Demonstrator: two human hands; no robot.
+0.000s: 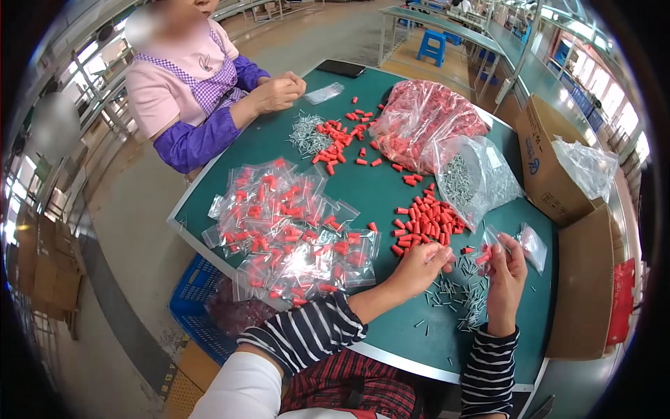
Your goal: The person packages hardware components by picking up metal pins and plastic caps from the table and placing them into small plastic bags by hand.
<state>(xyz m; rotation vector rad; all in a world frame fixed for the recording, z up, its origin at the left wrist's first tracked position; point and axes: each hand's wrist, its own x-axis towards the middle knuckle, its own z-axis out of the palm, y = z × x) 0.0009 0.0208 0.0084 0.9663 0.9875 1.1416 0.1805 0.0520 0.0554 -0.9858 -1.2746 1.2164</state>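
My left hand (421, 271) is closed beside the pile of red plastic caps (433, 218), with a red cap (450, 265) at its fingertips. Across from it, my right hand (507, 279) pinches a small clear plastic bag (489, 241) with red showing in it. Loose silver screws (462, 299) lie on the green table below and between my hands. A stack of small clear bags (536, 246) rests just right of my right hand. Filled bags holding red caps and screws (289, 234) are heaped on the left side.
A large bag of red caps (426, 115) and a bag of screws (481, 174) stand behind the piles. Cardboard boxes (583, 279) border the right. A blue crate (192, 297) sits below the left edge. Opposite, a co-worker's hands (283, 91) are near screws, caps and a phone (340, 68).
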